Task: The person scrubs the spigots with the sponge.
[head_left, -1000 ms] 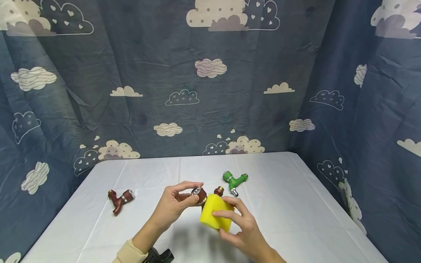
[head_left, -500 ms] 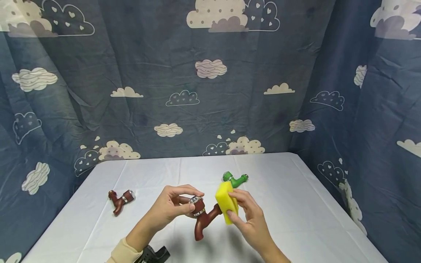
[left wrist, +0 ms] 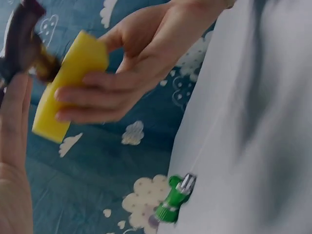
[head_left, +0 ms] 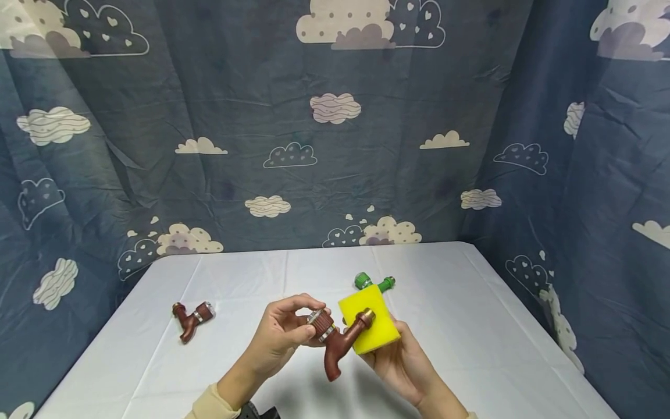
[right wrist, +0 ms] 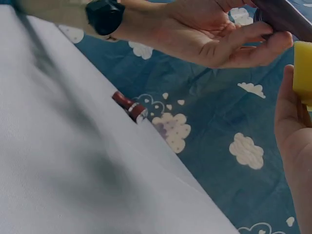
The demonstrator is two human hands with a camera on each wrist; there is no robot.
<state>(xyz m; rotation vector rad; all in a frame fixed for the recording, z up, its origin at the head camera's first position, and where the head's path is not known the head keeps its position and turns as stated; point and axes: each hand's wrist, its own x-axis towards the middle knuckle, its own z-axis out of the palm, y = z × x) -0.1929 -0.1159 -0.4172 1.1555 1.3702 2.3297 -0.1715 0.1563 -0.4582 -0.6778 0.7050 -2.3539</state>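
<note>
My left hand (head_left: 282,329) pinches a brown tap (head_left: 340,346) by its ribbed, silver-capped knob, holding it up over the table. The tap's spout points down and its brass-threaded inlet points up to the right. Behind that inlet, my right hand (head_left: 400,364) holds a yellow sponge (head_left: 384,331) from beneath, its broad face against the inlet end. In the left wrist view the right fingers lie along the back of the sponge (left wrist: 73,87), and the tap (left wrist: 22,44) shows at its other side. The right wrist view catches only a corner of the sponge (right wrist: 303,73).
On the white table (head_left: 471,326), a second brown tap (head_left: 191,320) lies at the left. A green tap (head_left: 362,281) lies behind the sponge, partly hidden by it. Dark blue cloud-patterned cloth (head_left: 235,116) stands around the back and sides. A black device (right wrist: 105,17) is strapped on the left wrist.
The sponge has turned from the front of the tap to behind its inlet, with the right hand now palm-up under it. The tap has shifted slightly right and tilted, inlet upward.
</note>
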